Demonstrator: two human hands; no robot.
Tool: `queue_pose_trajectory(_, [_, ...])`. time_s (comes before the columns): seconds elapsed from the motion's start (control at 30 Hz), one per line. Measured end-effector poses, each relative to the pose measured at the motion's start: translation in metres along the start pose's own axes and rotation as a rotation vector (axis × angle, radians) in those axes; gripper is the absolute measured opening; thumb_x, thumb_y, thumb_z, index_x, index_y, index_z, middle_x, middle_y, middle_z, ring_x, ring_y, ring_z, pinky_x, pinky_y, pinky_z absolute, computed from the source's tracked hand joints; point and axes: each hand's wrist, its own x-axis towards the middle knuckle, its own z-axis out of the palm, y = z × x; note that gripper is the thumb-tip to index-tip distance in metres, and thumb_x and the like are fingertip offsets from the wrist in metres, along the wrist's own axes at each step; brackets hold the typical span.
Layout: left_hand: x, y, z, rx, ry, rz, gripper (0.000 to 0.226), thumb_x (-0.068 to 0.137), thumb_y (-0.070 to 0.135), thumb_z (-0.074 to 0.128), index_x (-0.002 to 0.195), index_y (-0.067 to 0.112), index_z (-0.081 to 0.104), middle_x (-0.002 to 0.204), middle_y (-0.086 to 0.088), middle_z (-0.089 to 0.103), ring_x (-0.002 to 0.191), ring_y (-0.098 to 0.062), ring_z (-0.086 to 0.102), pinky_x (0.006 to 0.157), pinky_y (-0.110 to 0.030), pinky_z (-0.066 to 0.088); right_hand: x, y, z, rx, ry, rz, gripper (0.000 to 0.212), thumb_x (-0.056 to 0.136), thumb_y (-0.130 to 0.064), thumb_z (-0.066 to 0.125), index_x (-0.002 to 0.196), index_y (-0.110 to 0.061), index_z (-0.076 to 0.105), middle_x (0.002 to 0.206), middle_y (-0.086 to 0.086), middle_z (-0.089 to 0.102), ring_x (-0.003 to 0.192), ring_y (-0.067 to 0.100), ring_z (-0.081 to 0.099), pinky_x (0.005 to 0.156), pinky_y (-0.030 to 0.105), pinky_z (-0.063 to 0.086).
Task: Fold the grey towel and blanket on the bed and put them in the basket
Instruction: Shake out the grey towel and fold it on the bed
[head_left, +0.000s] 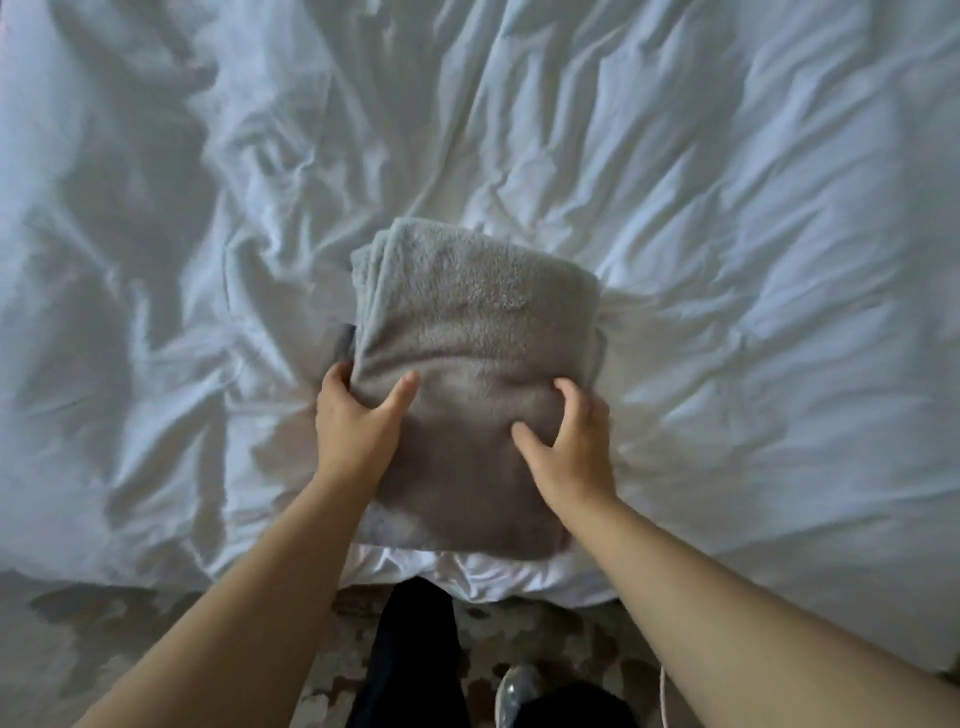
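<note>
A grey fluffy blanket (470, 332) lies folded into a thick stack of several layers on the white bed (727, 260), near its front edge. My left hand (356, 431) grips the stack's left side, thumb on top and fingers wrapped round the edge. My right hand (569, 447) holds the right side with curled fingers pressing into the pile. A darker grey strip (344, 343), perhaps the towel, peeks out under the stack's left edge. No basket is in view.
The rumpled white duvet covers the whole bed. Below the bed's front edge lies a patterned carpet (104, 649), with my dark trouser legs (410, 654) and a shoe (514, 691) on it. A thin white cord (664, 696) hangs at the lower right.
</note>
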Motion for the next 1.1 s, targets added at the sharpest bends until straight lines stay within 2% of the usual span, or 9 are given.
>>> queue_pose_trajectory(0.1, [0.013, 0.014, -0.009, -0.050, -0.190, -0.115, 0.080, 0.055, 0.069, 0.074, 0.118, 0.021, 0.061, 0.110, 0.000, 0.069, 0.101, -0.019, 0.065, 0.092, -0.038, 0.052, 0.021, -0.009, -0.016, 0.423, 0.077, 0.449, 0.069, 0.080, -0.040, 0.072, 0.135, -0.008, 0.043, 0.125, 0.011, 0.056, 0.112, 0.028, 0.055, 0.096, 0.033, 0.043])
queue_pose_trajectory(0.17, [0.020, 0.020, -0.015, -0.087, -0.318, -0.192, 0.082, 0.043, 0.073, 0.077, 0.105, 0.020, 0.069, 0.099, -0.002, 0.074, 0.089, -0.020, 0.070, 0.084, -0.036, 0.057, 0.034, -0.008, -0.024, 0.677, -0.057, 0.612, 0.061, 0.078, -0.042, 0.074, 0.124, -0.006, 0.056, 0.114, 0.010, 0.066, 0.101, 0.028, 0.064, 0.094, 0.038, 0.050])
queue_pose_trajectory(0.23, [0.023, 0.023, -0.016, -0.075, -0.395, -0.267, 0.075, 0.040, 0.072, 0.079, 0.091, 0.017, 0.071, 0.090, -0.003, 0.075, 0.081, -0.020, 0.072, 0.072, -0.031, 0.058, 0.041, -0.007, -0.030, 0.775, -0.236, 0.672, 0.049, 0.077, -0.043, 0.074, 0.112, -0.010, 0.067, 0.105, 0.012, 0.072, 0.095, 0.028, 0.069, 0.090, 0.042, 0.054])
queue_pose_trajectory(0.3, [0.023, 0.025, -0.014, -0.054, -0.400, -0.290, 0.064, 0.047, 0.069, 0.078, 0.084, 0.018, 0.069, 0.087, -0.001, 0.074, 0.078, -0.018, 0.071, 0.062, -0.026, 0.056, 0.043, -0.006, -0.033, 0.794, -0.377, 0.666, 0.042, 0.076, -0.042, 0.074, 0.106, -0.013, 0.071, 0.100, 0.009, 0.075, 0.090, 0.024, 0.071, 0.082, 0.037, 0.056])
queue_pose_trajectory(0.5, [-0.007, 0.021, -0.011, -0.226, -0.427, -0.242, 0.070, 0.059, 0.062, 0.078, 0.115, 0.024, 0.065, 0.106, -0.001, 0.072, 0.093, -0.020, 0.069, 0.086, -0.037, 0.056, 0.034, -0.006, -0.047, 0.814, -0.495, 0.642, 0.035, 0.074, -0.046, 0.072, 0.094, -0.017, 0.071, 0.087, 0.004, 0.077, 0.076, 0.018, 0.072, 0.067, 0.032, 0.052])
queue_pose_trajectory(0.63, [-0.036, 0.039, -0.024, -0.352, -0.478, -0.423, 0.068, 0.053, 0.064, 0.077, 0.106, 0.023, 0.065, 0.091, -0.002, 0.076, 0.086, -0.022, 0.072, 0.068, -0.032, 0.056, 0.022, -0.018, -0.074, 0.823, -0.553, 0.562, 0.052, 0.055, -0.046, 0.077, 0.099, -0.018, 0.072, 0.093, 0.007, 0.076, 0.083, 0.023, 0.073, 0.071, 0.035, 0.055])
queue_pose_trajectory(0.73, [-0.072, 0.053, -0.045, -0.540, -0.544, -0.421, 0.049, 0.064, 0.055, 0.072, 0.098, 0.020, 0.074, 0.092, -0.007, 0.076, 0.083, -0.022, 0.073, 0.058, -0.028, 0.057, 0.009, -0.037, -0.109, 0.819, -0.566, 0.423, 0.060, 0.055, -0.043, 0.079, 0.106, -0.012, 0.070, 0.098, 0.013, 0.075, 0.084, 0.029, 0.073, 0.067, 0.036, 0.058])
queue_pose_trajectory(0.87, [-0.143, 0.072, -0.077, -0.798, -0.349, -0.327, 0.048, 0.065, 0.044, 0.074, 0.102, 0.014, 0.074, 0.100, -0.014, 0.074, 0.090, -0.027, 0.072, 0.072, -0.033, 0.056, -0.025, -0.078, -0.156, 0.838, -0.671, 0.209, 0.054, 0.066, -0.038, 0.076, 0.110, -0.008, 0.068, 0.100, 0.018, 0.073, 0.085, 0.032, 0.072, 0.066, 0.037, 0.058])
queue_pose_trajectory(1.1, [-0.262, 0.083, -0.177, -1.115, -0.163, -0.181, 0.044, 0.063, 0.045, 0.078, 0.096, 0.016, 0.077, 0.102, -0.017, 0.072, 0.090, -0.029, 0.072, 0.067, -0.036, 0.057, -0.115, -0.180, -0.192, 0.822, -0.886, -0.158, 0.057, 0.069, -0.035, 0.074, 0.117, -0.005, 0.064, 0.107, 0.021, 0.070, 0.096, 0.037, 0.069, 0.072, 0.040, 0.056])
